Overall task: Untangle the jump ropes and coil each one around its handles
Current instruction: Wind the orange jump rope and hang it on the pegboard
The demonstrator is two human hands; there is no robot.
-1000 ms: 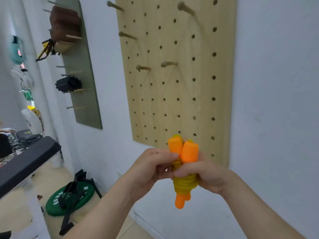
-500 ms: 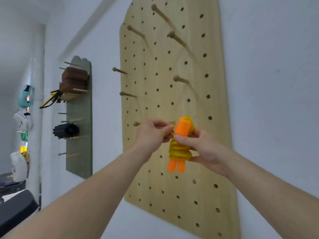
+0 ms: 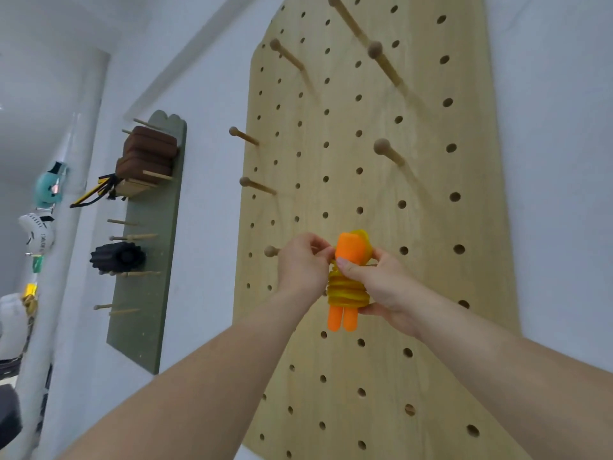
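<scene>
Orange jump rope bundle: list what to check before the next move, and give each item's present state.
1. Yellow rope coiled round the orange handles: ok, the turns sit stacked at mid-length.
2. Handles side by side: ok, both lower ends stick out below the coil.
3. Right hand grips the coil firmly: ok, fingers wrap it and the thumb lies on a handle.
4. Rope end secured: cannot tell; the left hand pinches the rope at the top of the coil and hides it.
5. Free peg on the pegboard: ok, bare, beside the left hand.
6. Other ropes done: cannot tell.
</scene>
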